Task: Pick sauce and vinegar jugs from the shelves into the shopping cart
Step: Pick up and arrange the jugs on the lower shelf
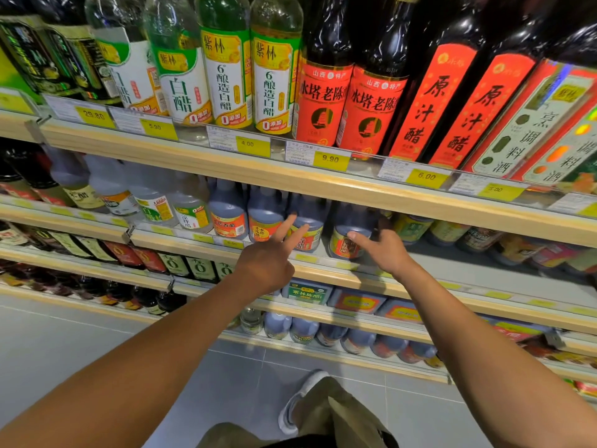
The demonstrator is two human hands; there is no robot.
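Dark vinegar jugs with orange labels stand in a row on the second shelf. My left hand [269, 258] reaches toward one dark jug [308, 221], two fingers stretched out just in front of its label, holding nothing. My right hand [382, 247] is at the neighbouring dark jug [350, 227], thumb on its label and fingers going round its right side; whether the grip has closed is unclear. No shopping cart is in view.
The top shelf [290, 176] holds tall white vinegar bottles [226, 66] and dark bottles with red labels [326, 88], close above my hands. Lower shelves carry more jugs and bottles. My leg and white shoe [300, 402] stand on the grey tiled floor.
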